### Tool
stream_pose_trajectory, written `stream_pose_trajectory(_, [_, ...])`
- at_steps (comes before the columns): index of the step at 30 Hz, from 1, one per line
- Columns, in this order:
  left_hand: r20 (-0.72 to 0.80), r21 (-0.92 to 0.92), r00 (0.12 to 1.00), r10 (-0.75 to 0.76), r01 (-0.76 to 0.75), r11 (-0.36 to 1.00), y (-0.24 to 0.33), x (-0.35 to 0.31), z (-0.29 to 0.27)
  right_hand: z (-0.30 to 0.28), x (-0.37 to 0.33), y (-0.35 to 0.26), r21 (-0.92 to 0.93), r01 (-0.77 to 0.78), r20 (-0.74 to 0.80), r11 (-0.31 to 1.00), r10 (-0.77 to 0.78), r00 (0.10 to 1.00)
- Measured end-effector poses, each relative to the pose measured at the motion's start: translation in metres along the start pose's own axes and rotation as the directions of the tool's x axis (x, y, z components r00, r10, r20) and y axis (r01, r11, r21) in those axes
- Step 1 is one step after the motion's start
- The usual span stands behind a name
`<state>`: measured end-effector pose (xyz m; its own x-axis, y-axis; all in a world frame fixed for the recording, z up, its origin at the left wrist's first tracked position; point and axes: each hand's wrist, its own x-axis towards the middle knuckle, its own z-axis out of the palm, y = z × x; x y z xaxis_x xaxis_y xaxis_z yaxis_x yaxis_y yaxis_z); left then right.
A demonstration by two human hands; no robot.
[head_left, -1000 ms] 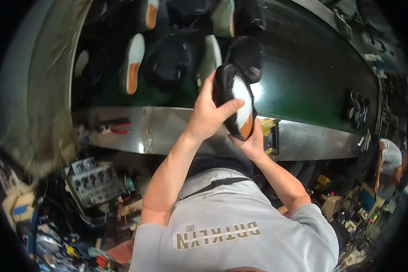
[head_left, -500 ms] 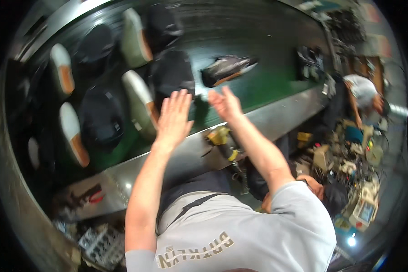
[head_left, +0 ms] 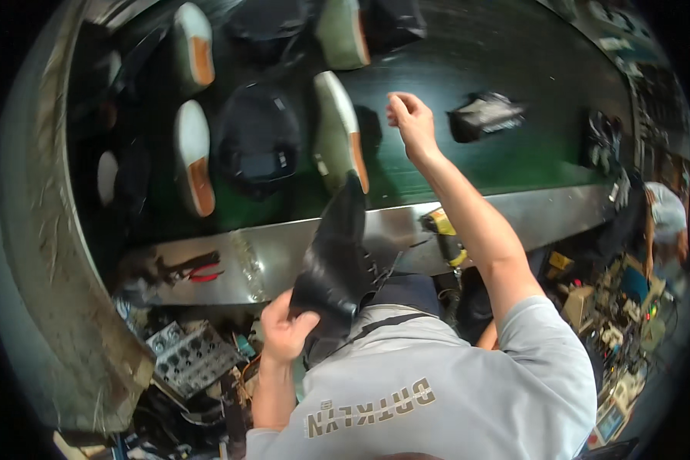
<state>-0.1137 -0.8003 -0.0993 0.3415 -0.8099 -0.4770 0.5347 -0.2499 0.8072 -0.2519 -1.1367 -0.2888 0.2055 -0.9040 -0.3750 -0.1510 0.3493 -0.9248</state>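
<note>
A black shoe upper (head_left: 333, 261) hangs tilted in front of my body, its lower end gripped by my left hand (head_left: 286, 330) between thumb and fingers. Its narrow top end overlaps the near end of an olive shoe last (head_left: 331, 138) on the dark green belt (head_left: 429, 172). My right hand (head_left: 412, 126) hovers above the belt, to the right of that last, fingers curled with nothing visible in them. Farther right lies a crumpled black and grey shoe piece (head_left: 487, 115). To the left are a pale last with an orange-brown heel (head_left: 193, 157) and a black upper (head_left: 259, 138).
Along the belt's near side runs a metal ledge (head_left: 280, 257) with red-handled pliers (head_left: 205, 274). A yellow and black power tool (head_left: 445, 230) hangs by its edge. A tray of metal parts (head_left: 199, 356) sits lower left. Another person (head_left: 667, 215) bends at the far right.
My left hand has come down and back from the belt and now holds the black upper. My right hand has risen, its fingers now curled. The view has shifted left.
</note>
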Motion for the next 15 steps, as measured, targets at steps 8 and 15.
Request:
stream_pose_trajectory(8, [-0.031, 0.889, 0.953, 0.301, -0.112, 0.445, -0.004, -0.025, -0.013, 0.126, 0.040, -0.001, -0.869, 0.045, 0.075, 0.492, 0.042, 0.996])
stream_pose_trajectory(15, [-0.493, -0.277, 0.855, 0.162, -0.331, 0.902, -0.028, -0.061, -0.030, 0.062, -0.067, -0.079, -0.380, 0.430, 0.420, 0.819, -0.262, 0.869])
